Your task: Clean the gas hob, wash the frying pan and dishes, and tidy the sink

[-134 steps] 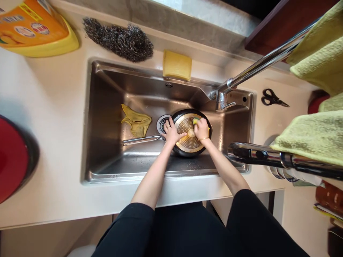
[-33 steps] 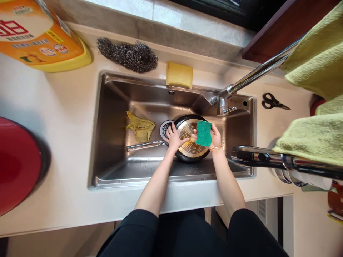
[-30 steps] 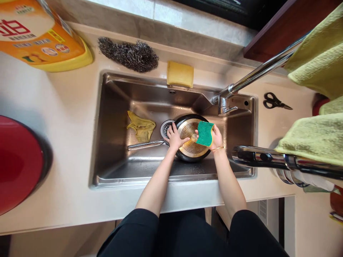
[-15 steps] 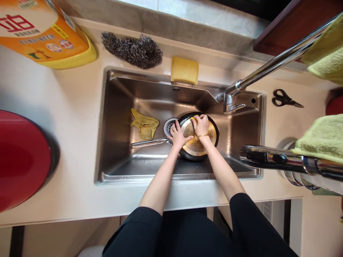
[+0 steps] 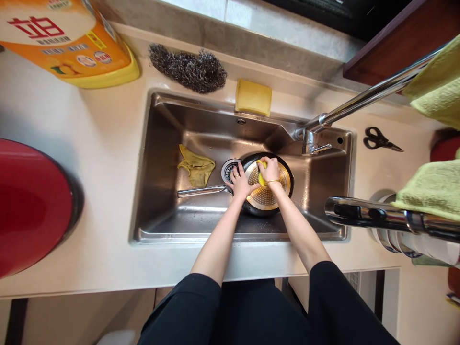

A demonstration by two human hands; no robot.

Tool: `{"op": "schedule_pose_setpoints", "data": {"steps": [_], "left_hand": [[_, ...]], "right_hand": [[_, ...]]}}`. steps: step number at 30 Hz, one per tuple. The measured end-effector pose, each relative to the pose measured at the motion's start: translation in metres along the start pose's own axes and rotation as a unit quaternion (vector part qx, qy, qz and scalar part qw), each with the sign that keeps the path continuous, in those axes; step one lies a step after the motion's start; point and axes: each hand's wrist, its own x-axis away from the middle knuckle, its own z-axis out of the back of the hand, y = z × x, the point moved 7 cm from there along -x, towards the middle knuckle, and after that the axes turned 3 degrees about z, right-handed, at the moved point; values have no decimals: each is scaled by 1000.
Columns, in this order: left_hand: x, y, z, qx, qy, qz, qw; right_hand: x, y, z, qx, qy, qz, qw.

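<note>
A frying pan [image 5: 264, 200] lies upside down in the steel sink [image 5: 158, 143], its dotted metal base facing up and its handle pointing left. My left hand [image 5: 240, 183] rests with spread fingers on the pan's left edge, close to the drain [image 5: 228, 168]. Pinched in my right hand [image 5: 271, 170] is a yellow sponge [image 5: 261, 180], pressed against the pan's base; the fingers cover part of it. Left of the drain, a crumpled yellow cloth [image 5: 197, 166] lies on the sink floor.
Behind the sink are steel wool [image 5: 189, 68] and a yellow sponge block [image 5: 253, 97]. An orange detergent bottle [image 5: 72, 52] stands at back left, a red round lid [image 5: 32, 206] at left. The faucet [image 5: 309, 141], scissors [image 5: 381, 140] and towel-draped rail [image 5: 381, 215] are at right.
My right hand has shifted slightly on the pan's base, and more of the yellow sponge shows beneath its fingers. My left hand and the pan stay in place; the view has shifted a little.
</note>
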Motion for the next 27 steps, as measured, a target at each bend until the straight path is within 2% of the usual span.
{"op": "schedule_pose_setpoints", "data": {"steps": [5, 8, 11, 13, 16, 20, 24, 27], "left_hand": [[0, 1, 0, -1, 7, -5, 1000], [0, 1, 1, -4, 1, -1, 1000], [1, 1, 1, -5, 2, -2, 1000], [1, 1, 1, -4, 5, -2, 1000], [1, 1, 1, -1, 8, -3, 1000], [1, 1, 1, 4, 9, -6, 1000], [-1, 0, 0, -2, 7, -6, 1000], [-1, 0, 0, -1, 8, -8, 1000]], "right_hand": [[1, 0, 1, 0, 22, 3, 1000], [1, -5, -4, -3, 6, 27, 1000], [2, -4, -1, 15, 26, -7, 1000], [2, -6, 1, 17, 28, 7, 999], [-2, -9, 5, 19, 3, 48, 999], [-15, 0, 11, 44, -13, 8, 999], [-23, -8, 3, 54, -73, 40, 995], [-28, -6, 5, 67, -94, 54, 992]]}}
